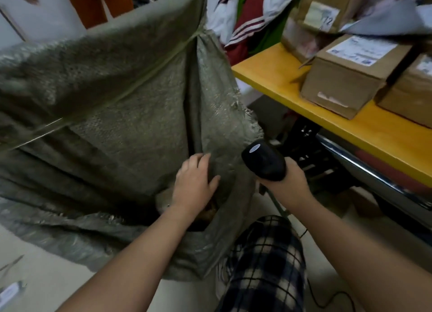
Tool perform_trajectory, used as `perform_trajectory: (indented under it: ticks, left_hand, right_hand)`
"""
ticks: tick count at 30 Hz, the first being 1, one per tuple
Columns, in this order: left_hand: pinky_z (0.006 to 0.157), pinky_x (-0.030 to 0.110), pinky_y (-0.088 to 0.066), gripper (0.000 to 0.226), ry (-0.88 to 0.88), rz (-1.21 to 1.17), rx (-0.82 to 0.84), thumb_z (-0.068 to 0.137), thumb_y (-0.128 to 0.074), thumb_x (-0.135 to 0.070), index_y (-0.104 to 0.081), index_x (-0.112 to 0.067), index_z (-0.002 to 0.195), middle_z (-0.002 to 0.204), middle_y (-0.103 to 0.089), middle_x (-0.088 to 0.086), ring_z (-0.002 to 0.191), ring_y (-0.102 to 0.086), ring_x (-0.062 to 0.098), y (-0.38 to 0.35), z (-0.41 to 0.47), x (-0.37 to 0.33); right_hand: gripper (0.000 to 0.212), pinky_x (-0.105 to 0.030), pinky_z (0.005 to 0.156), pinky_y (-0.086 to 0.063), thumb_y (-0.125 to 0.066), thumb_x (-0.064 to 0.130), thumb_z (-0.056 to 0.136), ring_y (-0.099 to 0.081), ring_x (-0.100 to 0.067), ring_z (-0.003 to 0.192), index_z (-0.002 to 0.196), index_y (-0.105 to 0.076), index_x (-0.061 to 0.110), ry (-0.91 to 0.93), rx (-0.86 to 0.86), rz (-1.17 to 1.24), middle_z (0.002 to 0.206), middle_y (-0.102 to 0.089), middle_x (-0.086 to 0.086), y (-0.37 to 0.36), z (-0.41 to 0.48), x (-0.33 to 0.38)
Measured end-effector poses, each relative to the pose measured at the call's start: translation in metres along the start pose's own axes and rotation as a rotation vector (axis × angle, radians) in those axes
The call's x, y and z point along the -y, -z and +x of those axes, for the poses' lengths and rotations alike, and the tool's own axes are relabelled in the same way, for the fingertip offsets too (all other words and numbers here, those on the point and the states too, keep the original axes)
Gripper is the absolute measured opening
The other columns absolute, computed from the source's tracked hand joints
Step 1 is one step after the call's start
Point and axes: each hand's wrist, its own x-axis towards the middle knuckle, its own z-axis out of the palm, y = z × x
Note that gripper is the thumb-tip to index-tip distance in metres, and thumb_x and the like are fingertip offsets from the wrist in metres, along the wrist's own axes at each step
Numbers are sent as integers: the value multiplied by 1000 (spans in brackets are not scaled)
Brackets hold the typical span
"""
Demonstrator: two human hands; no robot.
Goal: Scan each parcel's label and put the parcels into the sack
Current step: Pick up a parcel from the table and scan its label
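A big grey-green woven sack (112, 96) stands open in front of me, filling the left half of the view. My left hand (194, 183) reaches into its mouth and holds a fold of its right wall between fingers and thumb. A brown parcel (163, 203) shows deep inside, partly hidden by that hand. My right hand (289, 183) grips a black handheld scanner (263, 162), just right of the sack, head pointing up. Cardboard parcels with white labels (346, 78) (327, 8) (411, 94) sit on the yellow table (275, 78) at the right.
A grey plastic mailer (388, 19) lies over the boxes. Bundled red, white and green bags (245, 19) are piled behind the table. Black metal framing (311, 162) runs under the tabletop. My plaid trouser leg (264, 260) and the scanner cable (327, 300) are below.
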Motion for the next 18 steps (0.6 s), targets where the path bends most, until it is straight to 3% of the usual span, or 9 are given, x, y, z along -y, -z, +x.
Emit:
perform_trajectory:
  ticks: [2, 4, 5, 7, 9, 14, 18]
  left_hand:
    - [105, 36, -37, 55, -84, -106, -57, 90, -59, -34, -43, -16, 139, 135, -46, 3, 124, -42, 21, 10, 9, -31]
    - [101, 37, -36, 51, -164, -188, -85, 90, -61, -30, -46, -15, 137, 132, -48, 4, 121, -43, 23, 20, 19, -68]
    - [99, 37, -36, 51, -207, -216, -91, 90, -61, -29, -46, -15, 136, 132, -48, 5, 120, -43, 24, 24, 22, -87]
    - [99, 36, -35, 50, -294, -250, -82, 90, -60, -28, -47, -15, 136, 131, -48, 5, 120, -42, 23, 29, 26, -124]
    - [101, 34, -33, 49, -378, -260, -54, 91, -59, -29, -46, -15, 137, 133, -47, 4, 122, -41, 22, 30, 27, -157]
    - [102, 36, -32, 50, -524, -254, -15, 93, -56, -35, -43, -18, 139, 135, -45, 1, 124, -39, 22, 33, 28, -227]
    - [102, 34, -33, 51, -641, -288, -4, 92, -56, -35, -42, -18, 139, 135, -44, 1, 124, -39, 20, 34, 30, -282]
  right_hand:
    - [24, -23, 51, -37, -82, 15, 71, -53, 0, 56, 72, -59, 10, -4, -157, 19, 67, -58, -5, 27, -11, 3]
    - [35, -14, 63, -40, -83, 18, 70, -53, 6, 72, 85, -56, 33, -34, -283, 63, 83, -59, 9, 57, -22, 8]
    - [40, -16, 71, -41, -83, 18, 71, -55, 1, 82, 93, -54, 35, -48, -322, 98, 92, -60, 9, 73, -27, 9]
    - [42, -23, 82, -42, -81, 14, 73, -58, -10, 97, 106, -58, 29, -65, -384, 168, 107, -63, 3, 103, -37, 11]
    - [42, -23, 85, -45, -80, 12, 74, -60, -11, 101, 110, -62, 24, -38, -428, 190, 108, -66, 2, 131, -49, 15]
    - [48, -1, 73, -41, -80, 7, 72, -59, 1, 96, 114, -61, 23, 15, -556, 209, 104, -63, 12, 195, -80, 17]
    - [44, -13, 77, -41, -80, 8, 73, -58, -10, 101, 112, -62, 20, -17, -683, 202, 104, -64, 8, 241, -101, 5]
